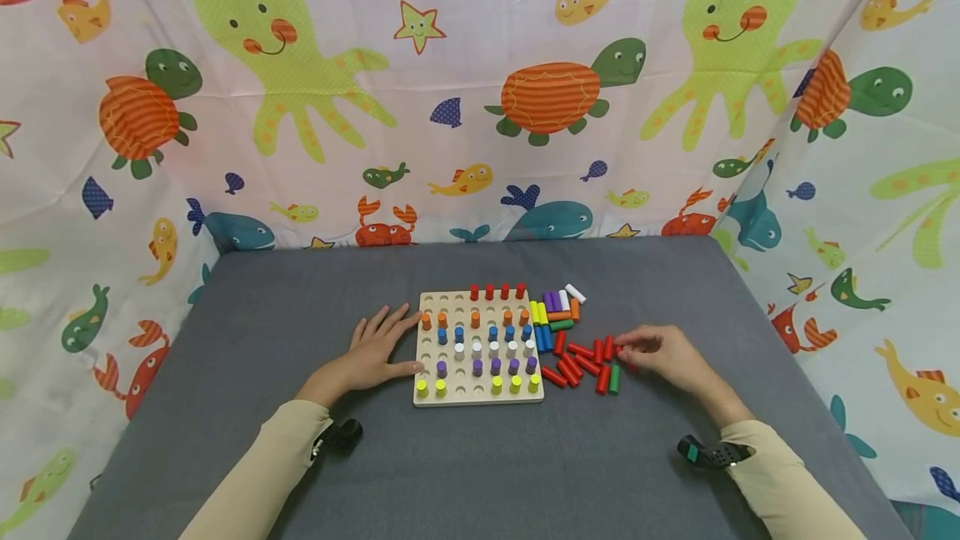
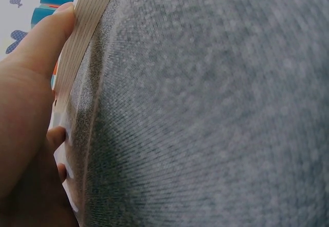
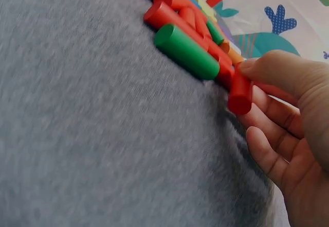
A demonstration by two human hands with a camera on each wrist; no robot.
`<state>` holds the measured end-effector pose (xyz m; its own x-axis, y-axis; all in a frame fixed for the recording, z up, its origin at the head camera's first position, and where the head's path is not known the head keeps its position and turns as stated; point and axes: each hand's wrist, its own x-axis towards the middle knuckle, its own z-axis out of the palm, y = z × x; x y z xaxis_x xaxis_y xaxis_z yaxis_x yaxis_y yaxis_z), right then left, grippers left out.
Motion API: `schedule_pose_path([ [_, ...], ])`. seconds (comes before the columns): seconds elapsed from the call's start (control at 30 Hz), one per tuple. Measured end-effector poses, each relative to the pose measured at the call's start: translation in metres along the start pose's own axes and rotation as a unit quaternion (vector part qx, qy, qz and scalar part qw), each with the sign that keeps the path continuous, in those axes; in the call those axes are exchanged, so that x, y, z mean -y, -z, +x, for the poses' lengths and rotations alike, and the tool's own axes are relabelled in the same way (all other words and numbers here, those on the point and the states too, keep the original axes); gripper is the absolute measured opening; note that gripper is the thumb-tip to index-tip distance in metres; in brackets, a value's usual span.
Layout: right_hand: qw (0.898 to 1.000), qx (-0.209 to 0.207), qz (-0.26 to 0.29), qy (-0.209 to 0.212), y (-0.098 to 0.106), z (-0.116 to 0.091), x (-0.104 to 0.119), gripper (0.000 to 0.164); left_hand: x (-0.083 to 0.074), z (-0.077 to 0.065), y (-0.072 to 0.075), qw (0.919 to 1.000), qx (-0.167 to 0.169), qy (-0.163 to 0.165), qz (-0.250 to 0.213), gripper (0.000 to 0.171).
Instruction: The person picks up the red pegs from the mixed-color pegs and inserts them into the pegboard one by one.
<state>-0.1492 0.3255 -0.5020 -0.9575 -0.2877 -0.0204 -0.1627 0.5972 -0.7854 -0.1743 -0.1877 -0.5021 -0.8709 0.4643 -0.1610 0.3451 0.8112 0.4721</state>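
A wooden pegboard (image 1: 477,400) lies on the grey table, with rows of red, orange, blue, white, purple and yellow pegs standing in it. My left hand (image 1: 372,357) touches its left edge with fingers spread; in the left wrist view the thumb (image 2: 54,34) lies against the board's side. To the right of the board, my right hand (image 1: 667,357) pinches a red peg (image 3: 240,90) between thumb and fingers. Beside that hand lie a green peg (image 1: 614,379) and several loose red pegs (image 1: 586,365).
Loose yellow pegs (image 1: 537,313), blue pegs (image 1: 543,338), purple, white and orange pegs, and another green peg (image 1: 561,325) lie close along the board's right side. Behind the table (image 1: 465,473) hangs a curtain (image 1: 465,40) printed with sea animals.
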Motion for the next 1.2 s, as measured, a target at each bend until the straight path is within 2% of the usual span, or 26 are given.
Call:
schedule_pose_path([
  [0.17, 1.0, -0.01, 0.026, -0.013, 0.004, 0.006, 0.009, 0.031, 0.003, 0.002, -0.002, 0.9997, -0.008, -0.015, -0.016, 0.091],
  [0.33, 0.999, -0.021, 0.04, -0.02, 0.004, 0.013, 0.019, 0.035, 0.006, 0.003, -0.004, 0.9996, -0.005, -0.014, -0.023, 0.093],
  [0.53, 0.997, -0.034, 0.061, -0.025, -0.007, 0.026, 0.032, 0.039, 0.002, 0.004, -0.001, 0.9999, -0.001, -0.009, -0.01, 0.091],
  [0.77, 0.992, -0.019, 0.124, -0.005, -0.024, 0.047, 0.054, 0.037, -0.002, 0.002, 0.001, 0.9999, 0.007, 0.006, 0.009, 0.089],
  [1.2, 0.992, -0.011, 0.127, 0.021, -0.047, 0.093, 0.089, 0.031, 0.0, 0.001, 0.0, 1.0, 0.0, 0.001, -0.003, 0.091],
])
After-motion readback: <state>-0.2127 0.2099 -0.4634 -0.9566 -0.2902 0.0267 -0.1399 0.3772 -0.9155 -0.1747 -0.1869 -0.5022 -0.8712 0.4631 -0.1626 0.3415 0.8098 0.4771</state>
